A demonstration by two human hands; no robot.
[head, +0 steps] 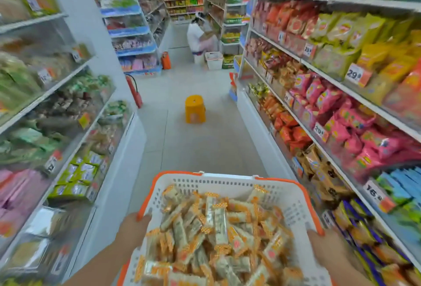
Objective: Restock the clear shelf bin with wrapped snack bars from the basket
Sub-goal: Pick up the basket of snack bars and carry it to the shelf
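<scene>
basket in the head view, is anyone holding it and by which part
Yes. Both hands hold the basket by its orange rim: the left hand has its grip on the left side edge, the right hand on the right side edge.

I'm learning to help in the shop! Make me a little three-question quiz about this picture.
1. True or false: the basket is carried with both hands.
2. What colour is the stool standing in the aisle? A) blue B) yellow-orange C) green
3. Fill in: the basket is filled with wrapped snack ____.

Key:
1. True: the left hand and the right hand each hold a side of the orange rim.
2. B.
3. bars.
</scene>
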